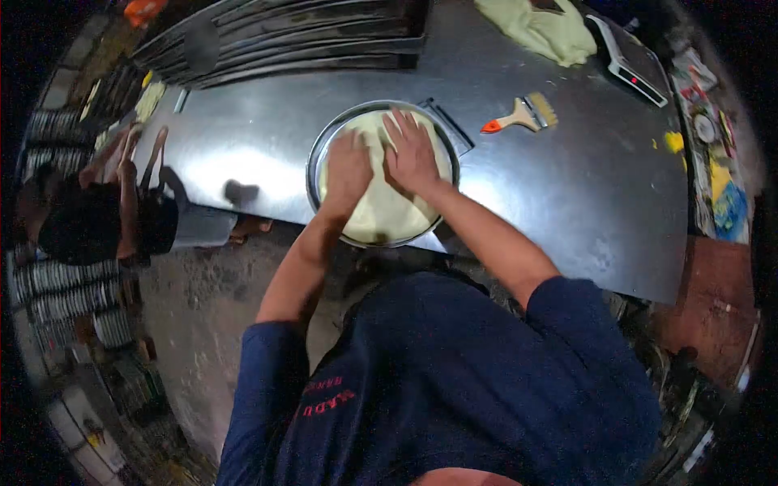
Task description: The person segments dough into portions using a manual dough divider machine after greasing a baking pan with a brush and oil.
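Note:
A wide slab of pale dough (381,212) fills a round metal pan (311,174) at the table's near edge. My right hand (412,155) lies on the upper right of the dough, fingers stretched out and pointing away from me. On the upper left of the dough, my left hand (349,168) presses down. Its fingers are slightly blurred and foreshortened, their tips hard to make out, but they look extended rather than closed. Neither hand holds a tool. A groove or fold in the dough runs between the two hands.
Right of the pan lie a brush (519,116) and a digital scale (626,65). A pale dough piece or cloth (547,31) is at the back, near stacked dark trays (300,40). Another person (105,211) stands at the metal table's (559,194) left end.

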The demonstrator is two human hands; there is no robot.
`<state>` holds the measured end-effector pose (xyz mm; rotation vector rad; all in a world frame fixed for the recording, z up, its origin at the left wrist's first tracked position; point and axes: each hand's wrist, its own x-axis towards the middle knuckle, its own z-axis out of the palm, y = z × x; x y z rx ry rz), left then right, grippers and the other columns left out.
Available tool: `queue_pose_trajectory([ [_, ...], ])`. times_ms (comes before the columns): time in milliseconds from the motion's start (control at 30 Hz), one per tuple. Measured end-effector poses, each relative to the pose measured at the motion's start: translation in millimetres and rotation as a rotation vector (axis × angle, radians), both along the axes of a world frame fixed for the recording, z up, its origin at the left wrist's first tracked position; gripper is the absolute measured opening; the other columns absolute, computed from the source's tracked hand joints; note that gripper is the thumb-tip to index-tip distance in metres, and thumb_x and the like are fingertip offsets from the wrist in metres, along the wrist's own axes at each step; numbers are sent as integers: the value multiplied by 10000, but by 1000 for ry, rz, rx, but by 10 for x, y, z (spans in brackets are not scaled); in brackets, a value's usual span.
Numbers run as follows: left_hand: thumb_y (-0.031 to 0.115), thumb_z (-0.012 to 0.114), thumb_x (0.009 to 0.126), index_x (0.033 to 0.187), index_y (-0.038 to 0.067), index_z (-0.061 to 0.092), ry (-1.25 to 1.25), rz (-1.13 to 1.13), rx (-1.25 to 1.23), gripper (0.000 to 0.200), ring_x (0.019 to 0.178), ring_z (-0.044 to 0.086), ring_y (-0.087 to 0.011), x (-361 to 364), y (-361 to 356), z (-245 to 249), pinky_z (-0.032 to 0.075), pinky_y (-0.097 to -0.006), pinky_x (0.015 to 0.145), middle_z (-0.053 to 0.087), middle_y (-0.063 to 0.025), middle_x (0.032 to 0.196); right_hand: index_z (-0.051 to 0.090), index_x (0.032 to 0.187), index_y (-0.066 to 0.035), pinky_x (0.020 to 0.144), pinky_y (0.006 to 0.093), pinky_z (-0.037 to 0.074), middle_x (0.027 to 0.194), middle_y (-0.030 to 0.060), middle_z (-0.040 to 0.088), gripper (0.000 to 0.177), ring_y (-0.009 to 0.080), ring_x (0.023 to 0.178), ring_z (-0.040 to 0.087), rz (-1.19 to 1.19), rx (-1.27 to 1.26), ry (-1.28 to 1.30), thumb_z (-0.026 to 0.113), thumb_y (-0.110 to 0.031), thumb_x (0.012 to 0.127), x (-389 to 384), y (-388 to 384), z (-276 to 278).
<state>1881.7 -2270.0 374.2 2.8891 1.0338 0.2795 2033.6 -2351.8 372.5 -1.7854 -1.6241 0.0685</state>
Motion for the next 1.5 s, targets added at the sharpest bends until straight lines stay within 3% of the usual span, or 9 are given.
queue_pose_trajectory([
  [367, 370, 498, 903, 1453, 83, 270, -24, 83, 18, 661, 1408, 143, -382, -159, -191, -391, 125, -592, 1101, 167, -131, 1540, 241, 1472, -117, 1110, 581, 47, 1539, 186, 112, 694, 380, 1420, 78, -42, -328, -232, 469, -424, 893, -118, -319, -240],
  [467, 303, 646, 789, 1169, 24, 603, -186, 139, -499, 473, 1176, 505, -379, -191, 43, -190, 391, -460, 997, 506, -232, 1295, 169, 1494, -161, 1101, 607, 43, 1555, 175, -5, 778, 389, 1427, 3, 98, -607, -175, 534, -404, 850, -18, -270, 42],
  [533, 222, 569, 816, 720, 22, 653, -420, 438, -321, 237, 753, 605, -395, -139, -39, 208, 480, -488, 722, 629, -216, 806, 547, 1286, -91, 1091, 425, 291, 1454, 204, 343, 541, 342, 1354, 318, 178, -566, 214, 593, -237, 767, 252, -83, -19],
  [600, 220, 511, 848, 964, -26, 612, -376, 415, -155, 290, 1048, 528, -406, -249, -212, 103, 404, -487, 903, 579, -252, 1071, 646, 1061, -20, 883, 413, 470, 1138, 210, 613, 355, 343, 1012, 599, -24, -402, 183, 625, -207, 760, 279, 28, 513],
  [700, 342, 470, 905, 1416, -4, 313, -118, 269, 12, 636, 1392, 170, -409, -429, -584, -270, 174, -535, 1108, 194, -232, 1506, 416, 1360, -42, 1079, 503, 274, 1423, 205, 373, 580, 360, 1309, 360, 186, -126, -374, 555, -235, 832, 243, -164, -170],
  [933, 333, 503, 897, 1365, 101, 445, -155, 185, -116, 526, 1366, 236, -405, -361, -122, -62, 208, -535, 1092, 286, -208, 1476, 366, 1412, -62, 1124, 496, 185, 1497, 206, 245, 582, 365, 1368, 268, -15, -310, -420, 480, -250, 873, -34, -366, -85],
  [1000, 322, 529, 882, 1177, 101, 608, -309, 453, -863, 376, 1296, 346, -398, -274, 181, 351, 268, -523, 1063, 433, -221, 1366, 414, 1375, -59, 1086, 457, 265, 1418, 217, 350, 549, 367, 1293, 366, 89, -529, -262, 507, -239, 864, 140, -191, 223],
  [1200, 287, 436, 933, 1275, -4, 508, -234, 294, 103, 454, 1358, 273, -362, 132, -833, -121, 223, -542, 1081, 333, -212, 1443, 520, 1294, -122, 1073, 476, 294, 1369, 214, 434, 459, 373, 1270, 410, 338, -130, -148, 533, -125, 835, 236, 30, -296],
  [1500, 443, 411, 930, 1435, 77, 323, -102, 274, -4, 630, 1418, 114, -357, -110, -907, -131, 111, -592, 1097, 155, -185, 1530, 304, 1452, -191, 1096, 597, 123, 1490, 223, 221, 584, 456, 1377, 150, 192, -232, -365, 448, -223, 887, 22, -218, -171],
])
